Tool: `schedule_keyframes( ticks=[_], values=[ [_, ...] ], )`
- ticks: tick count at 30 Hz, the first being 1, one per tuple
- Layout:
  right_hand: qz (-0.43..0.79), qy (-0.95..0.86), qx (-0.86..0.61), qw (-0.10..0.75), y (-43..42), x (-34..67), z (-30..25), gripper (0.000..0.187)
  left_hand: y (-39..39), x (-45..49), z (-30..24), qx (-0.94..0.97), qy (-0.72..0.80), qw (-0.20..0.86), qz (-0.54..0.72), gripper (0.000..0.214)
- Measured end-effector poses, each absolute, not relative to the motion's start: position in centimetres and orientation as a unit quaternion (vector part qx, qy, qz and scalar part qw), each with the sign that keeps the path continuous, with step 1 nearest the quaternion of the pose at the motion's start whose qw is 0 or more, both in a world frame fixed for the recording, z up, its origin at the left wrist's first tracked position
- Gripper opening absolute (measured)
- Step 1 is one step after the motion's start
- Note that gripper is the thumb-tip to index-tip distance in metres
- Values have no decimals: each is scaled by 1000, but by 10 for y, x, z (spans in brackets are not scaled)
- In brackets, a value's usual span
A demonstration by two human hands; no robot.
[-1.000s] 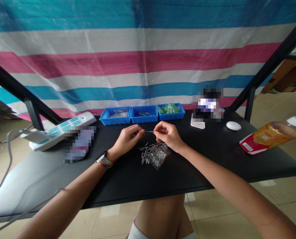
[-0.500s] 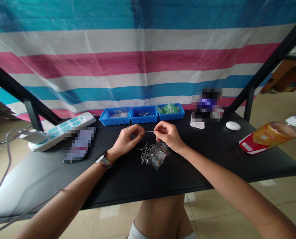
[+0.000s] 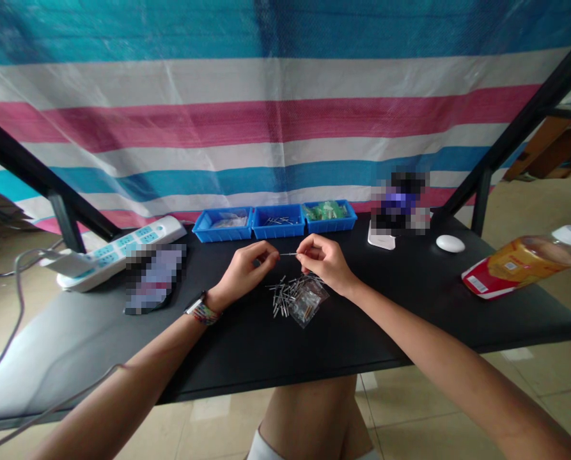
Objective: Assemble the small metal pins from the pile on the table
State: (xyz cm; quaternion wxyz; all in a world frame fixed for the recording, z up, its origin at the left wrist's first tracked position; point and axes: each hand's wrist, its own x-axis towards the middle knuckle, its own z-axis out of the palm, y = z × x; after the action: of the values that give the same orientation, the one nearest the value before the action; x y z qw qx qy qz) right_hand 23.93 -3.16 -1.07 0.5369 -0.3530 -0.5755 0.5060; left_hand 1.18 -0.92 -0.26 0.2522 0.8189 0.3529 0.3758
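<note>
My left hand (image 3: 245, 269) and my right hand (image 3: 325, 259) are raised a little above a black table (image 3: 400, 306), fingers pinched. Between their fingertips runs a thin metal pin (image 3: 288, 254), held level, each hand gripping one end. Just below the hands lies a loose heap of several similar metal pins (image 3: 285, 294) beside a small clear plastic bag (image 3: 308, 301). A woven band sits on my left wrist.
Three blue bins (image 3: 278, 221) stand in a row at the table's back edge. A white power strip (image 3: 117, 249) lies at the left, a white round object (image 3: 450, 242) and an orange bottle (image 3: 520, 263) at the right. A striped tarp hangs behind.
</note>
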Motion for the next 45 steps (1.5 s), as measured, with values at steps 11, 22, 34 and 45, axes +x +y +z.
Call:
schedule_keyframes(
  ticks=[11, 22, 34, 45],
  values=[
    [351, -541, -414, 642, 34, 236, 1, 18, -9, 8, -1, 820, 347, 267, 368, 35],
    [264, -757, -427, 419, 31, 249, 2, 14, -11, 11, 0, 824, 362, 259, 350, 31],
    [257, -868, -355, 233, -7, 235, -12, 18, -9, 11, -2, 815, 383, 248, 357, 34],
    [399, -742, -366, 394, 6, 245, -14, 8, -7, 10, -3, 821, 349, 282, 352, 30]
  ],
)
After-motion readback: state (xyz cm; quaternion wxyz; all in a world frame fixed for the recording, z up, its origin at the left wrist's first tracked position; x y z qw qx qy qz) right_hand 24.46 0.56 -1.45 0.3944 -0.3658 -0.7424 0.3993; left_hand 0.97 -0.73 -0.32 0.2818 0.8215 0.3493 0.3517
